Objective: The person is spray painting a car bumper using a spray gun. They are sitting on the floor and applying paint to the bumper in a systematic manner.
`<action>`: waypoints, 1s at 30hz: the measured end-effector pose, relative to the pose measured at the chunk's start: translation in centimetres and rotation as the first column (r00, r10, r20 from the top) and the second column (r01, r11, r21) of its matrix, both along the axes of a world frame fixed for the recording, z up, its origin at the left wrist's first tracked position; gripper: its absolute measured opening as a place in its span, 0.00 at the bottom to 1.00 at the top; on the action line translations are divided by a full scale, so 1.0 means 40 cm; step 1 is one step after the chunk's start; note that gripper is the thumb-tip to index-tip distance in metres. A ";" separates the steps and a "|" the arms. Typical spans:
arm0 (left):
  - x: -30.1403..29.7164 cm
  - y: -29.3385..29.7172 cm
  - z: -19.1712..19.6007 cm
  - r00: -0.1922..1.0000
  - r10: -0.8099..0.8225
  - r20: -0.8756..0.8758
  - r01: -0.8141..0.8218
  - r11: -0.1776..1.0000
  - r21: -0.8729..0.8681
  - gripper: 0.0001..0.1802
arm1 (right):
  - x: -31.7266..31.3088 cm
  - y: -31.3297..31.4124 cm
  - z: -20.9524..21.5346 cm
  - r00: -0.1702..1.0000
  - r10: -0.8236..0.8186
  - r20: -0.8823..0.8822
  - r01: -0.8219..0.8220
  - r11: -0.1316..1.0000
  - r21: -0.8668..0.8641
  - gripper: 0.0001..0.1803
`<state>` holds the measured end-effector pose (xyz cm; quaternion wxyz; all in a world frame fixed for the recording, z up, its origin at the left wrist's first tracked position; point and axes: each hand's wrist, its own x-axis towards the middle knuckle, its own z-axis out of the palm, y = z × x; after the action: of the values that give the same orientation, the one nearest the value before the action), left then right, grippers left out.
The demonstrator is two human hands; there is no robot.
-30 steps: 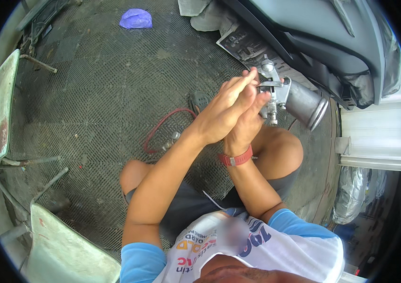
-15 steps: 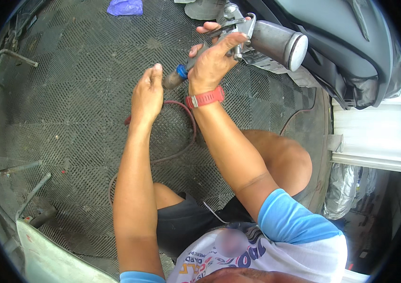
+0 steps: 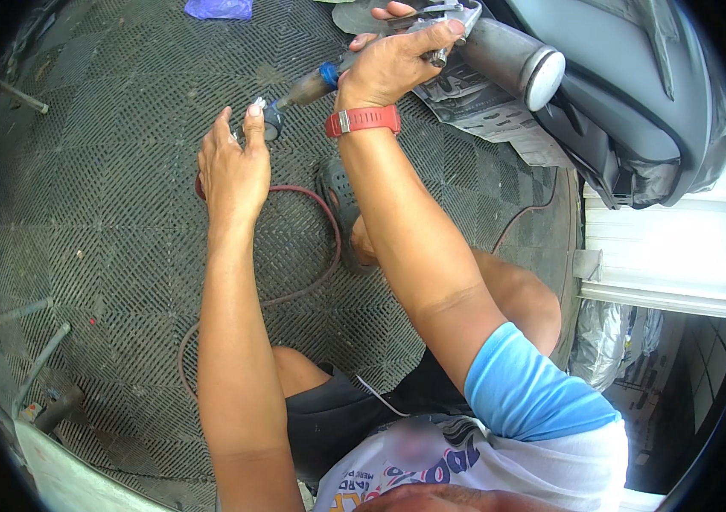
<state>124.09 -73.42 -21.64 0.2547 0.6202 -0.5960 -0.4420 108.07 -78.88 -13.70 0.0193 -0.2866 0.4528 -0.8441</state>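
The right hand (image 3: 393, 64) was closed around the body of a metal spray gun (image 3: 431, 34), fingers wrapped over its top, holding it up near a dark grey vehicle panel (image 3: 636, 94). The gun's silver cup (image 3: 508, 60) stuck out to the right of that hand, and its handle ran down and to the left, ending in a blue fitting (image 3: 327, 75) and a tapered nozzle-like end (image 3: 299, 88). So the gun's long axis lay slanted, from upper right at the cup to lower left at the handle end.

The left hand (image 3: 233, 166) sat below and to the left of the right hand, fingers loosely curled, thumb and forefinger pinched on a small dark coupler (image 3: 271, 124) at the end of a red hose (image 3: 316, 213). The coupler lay just beside the handle end, slightly apart from it and roughly in line with the slant; whether they touched could not be told. The left hand was the nearer one to that joint.

One spray gun, one cup, one hose and one coupler were visible. The hose looped over the dark grid floor mat (image 3: 107, 213) beneath the left forearm. A red wristband (image 3: 363, 119) circled the right wrist. Printed paper (image 3: 474, 98) lay under the cup, and a purple cloth (image 3: 219, 8) lay beyond both hands.
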 end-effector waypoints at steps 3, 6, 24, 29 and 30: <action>-0.007 -0.005 -0.003 1.000 -0.002 -0.007 0.002 1.000 -0.003 0.48 | -0.002 -0.006 0.005 1.000 0.022 -0.012 -0.021 0.999 0.043 0.38; -0.005 -0.010 -0.014 1.000 0.010 -0.020 -0.010 1.000 0.000 0.46 | 0.005 -0.003 0.015 0.999 0.040 0.022 -0.042 0.994 0.101 0.39; 0.032 -0.018 -0.016 0.989 0.010 -0.147 -0.016 0.999 -0.036 0.47 | -0.013 0.107 0.072 1.000 -0.008 -0.013 0.009 0.997 0.072 0.38; 0.070 -0.025 -0.012 0.981 -0.007 -0.196 0.010 1.000 0.013 0.49 | -0.021 0.260 0.124 0.978 -0.142 0.151 0.112 0.975 0.193 0.43; 0.074 -0.026 -0.014 0.980 -0.019 -0.196 0.022 1.000 0.015 0.49 | -0.032 0.287 0.130 0.973 -0.182 0.144 0.154 0.971 0.183 0.43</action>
<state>127.04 -74.46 -22.22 0.3024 0.5697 -0.5705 -0.5085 106.81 -67.39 -8.49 0.0082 -0.1760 0.5431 -0.8210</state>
